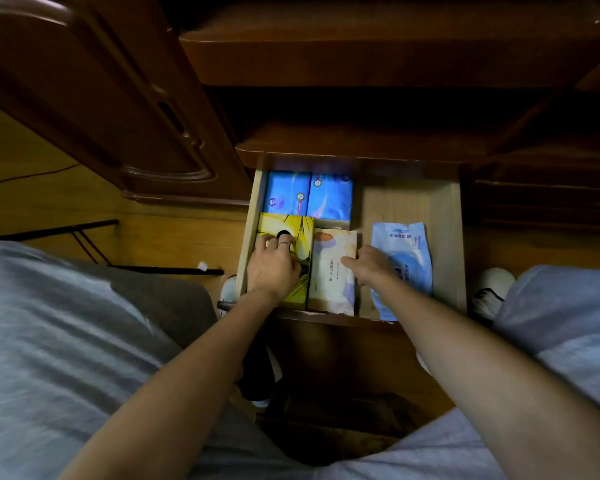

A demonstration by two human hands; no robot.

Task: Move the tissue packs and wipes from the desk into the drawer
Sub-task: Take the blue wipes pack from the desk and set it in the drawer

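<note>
In the drawer (pixel 440 209), both hands on packs.

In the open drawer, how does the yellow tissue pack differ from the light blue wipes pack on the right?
The yellow tissue pack is a boxy block with a bold yellow and black print; the light blue wipes pack is a soft, flat pouch in pale blue and white. The yellow one sits against the drawer's left wall, under the left hand; the blue one lies right of the centre, partly under the right hand. Both lie flat near the drawer's front.
</note>
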